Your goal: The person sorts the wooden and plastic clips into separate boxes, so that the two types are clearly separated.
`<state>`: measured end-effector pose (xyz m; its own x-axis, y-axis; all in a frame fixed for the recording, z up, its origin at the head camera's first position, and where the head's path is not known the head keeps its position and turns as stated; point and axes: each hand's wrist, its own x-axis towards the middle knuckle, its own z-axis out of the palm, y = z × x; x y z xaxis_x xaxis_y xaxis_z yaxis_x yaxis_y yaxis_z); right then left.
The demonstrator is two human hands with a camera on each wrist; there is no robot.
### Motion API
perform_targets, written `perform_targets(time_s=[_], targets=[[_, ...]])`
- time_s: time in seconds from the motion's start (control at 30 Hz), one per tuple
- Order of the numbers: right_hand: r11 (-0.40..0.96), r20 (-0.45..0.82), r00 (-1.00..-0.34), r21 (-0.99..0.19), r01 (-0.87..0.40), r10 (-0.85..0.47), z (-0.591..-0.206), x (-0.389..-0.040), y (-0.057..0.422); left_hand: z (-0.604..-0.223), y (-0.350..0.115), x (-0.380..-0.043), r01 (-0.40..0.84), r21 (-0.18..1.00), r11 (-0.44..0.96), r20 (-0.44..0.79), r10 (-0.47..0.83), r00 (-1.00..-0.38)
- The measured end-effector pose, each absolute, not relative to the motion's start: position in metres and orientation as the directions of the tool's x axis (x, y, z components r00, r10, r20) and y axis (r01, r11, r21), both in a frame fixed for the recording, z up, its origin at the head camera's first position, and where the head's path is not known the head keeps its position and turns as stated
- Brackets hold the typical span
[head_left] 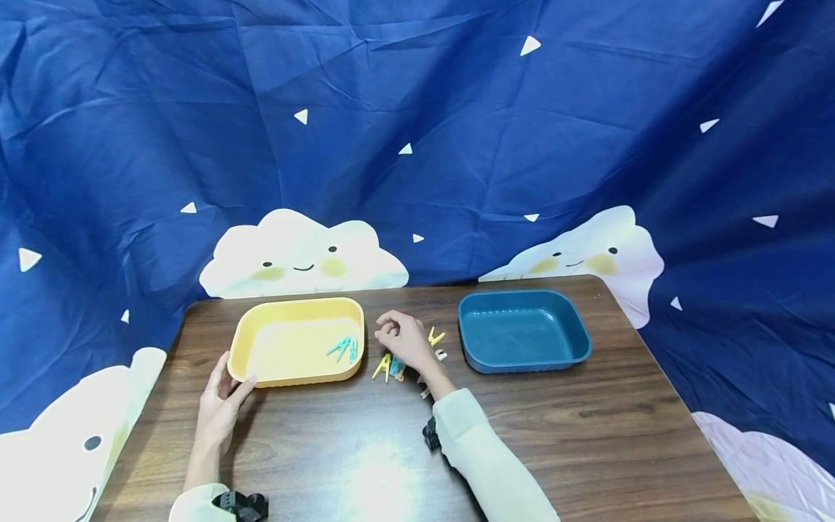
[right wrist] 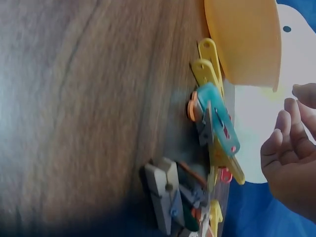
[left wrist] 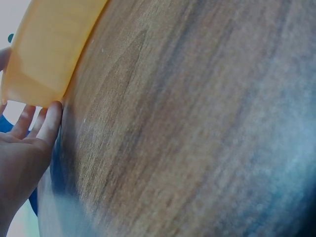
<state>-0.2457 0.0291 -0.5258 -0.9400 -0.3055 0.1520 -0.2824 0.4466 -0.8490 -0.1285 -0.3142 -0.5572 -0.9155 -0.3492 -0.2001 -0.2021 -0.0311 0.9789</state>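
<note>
My left hand (head_left: 218,406) holds the near left corner of a yellow plastic basin (head_left: 296,380), with the thumb on its front side and the fingers (left wrist: 49,123) against the outer wall. Two teal clothespins (head_left: 342,346) lie inside the basin at its right end. Between the two basins my right hand (head_left: 406,341) hovers over a small pile of clothespins. Its fingers are loosely bent, thumb near the forefinger, and I see nothing between them. Within the pile are a yellow clothespin (head_left: 383,367), a teal clothespin (right wrist: 217,118) and a wooden clothespin (right wrist: 165,192); the hand and forearm hide part of it.
A dark blue basin (head_left: 522,367) stands on the right side of the brown wooden table (head_left: 587,435). Behind the table hangs a blue cloth (head_left: 457,109) printed with clouds and white triangles.
</note>
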Motion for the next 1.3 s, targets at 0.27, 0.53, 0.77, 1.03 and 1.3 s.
perform_targets(time_s=[0.27, 0.53, 0.77, 1.03, 1.3], targets=[[0.454, 0.172, -0.946, -0.844, -0.286, -0.276, -0.527, -0.256, 0.037, -0.553, -0.313, -0.128, -0.185, 0.982, -0.042, -0.188, -0.349, -0.918], [0.511, 0.180, -0.963, -0.820, -0.259, -0.199, -0.536, -0.266, 0.045, -0.554, -0.310, -0.131, -0.168, 0.984, -0.054, -0.176, -0.351, -0.920], [0.582, 0.169, -0.971, -0.778, -0.236, -0.168, -0.550, -0.272, 0.052, -0.555, -0.309, -0.131, -0.162, 0.985, -0.061, -0.173, -0.332, -0.927], [0.604, 0.109, -0.982, -0.777, -0.179, -0.151, -0.555, -0.276, 0.056, -0.555, -0.311, -0.131, -0.167, 0.985, -0.042, -0.171, -0.331, -0.928], [0.653, 0.023, -0.990, -0.749, -0.111, -0.142, -0.555, -0.281, 0.052, -0.555, -0.313, -0.129, -0.184, 0.982, -0.030, -0.183, -0.334, -0.925]])
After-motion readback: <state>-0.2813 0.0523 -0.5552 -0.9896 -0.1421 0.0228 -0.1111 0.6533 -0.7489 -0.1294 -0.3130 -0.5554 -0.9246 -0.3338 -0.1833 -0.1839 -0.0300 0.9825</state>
